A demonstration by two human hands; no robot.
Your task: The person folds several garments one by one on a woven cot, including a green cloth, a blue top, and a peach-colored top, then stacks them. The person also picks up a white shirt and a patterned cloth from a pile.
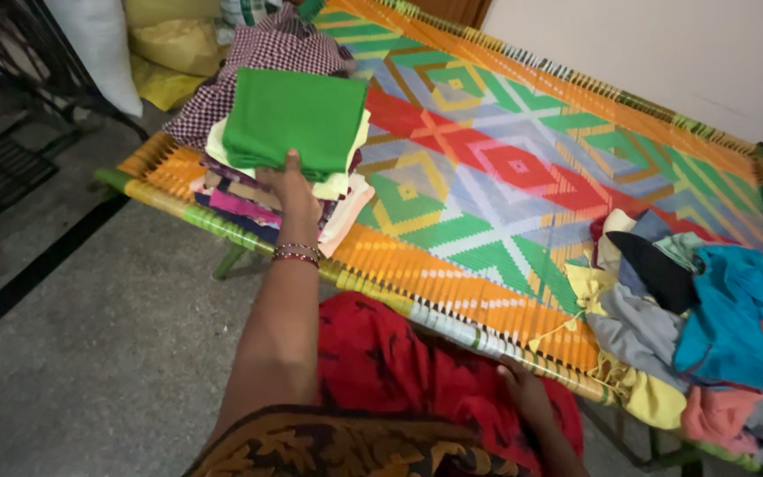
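Woven cot (505, 168): bright orange, green, red and blue weave, bearing both heaps.
Unfolded heap (708, 336): crumpled clothes at the right end, seemingly yet to be folded.
Folded stack (267, 190): neat pile at the left end.
Green cloth (298, 119): folded, topmost.
Left hand (291, 190): pinching the green cloth's near edge.
Right hand (523, 393): on the cot's near rail; grip unclear.

Bright colours on a woven cot

Green folded cloth (295, 119) tops a checked maroon-and-white fabric (267, 53); the cot (487, 177) shows orange, green, red and blue diamonds; a blue garment (726, 309) crowns the mixed heap.
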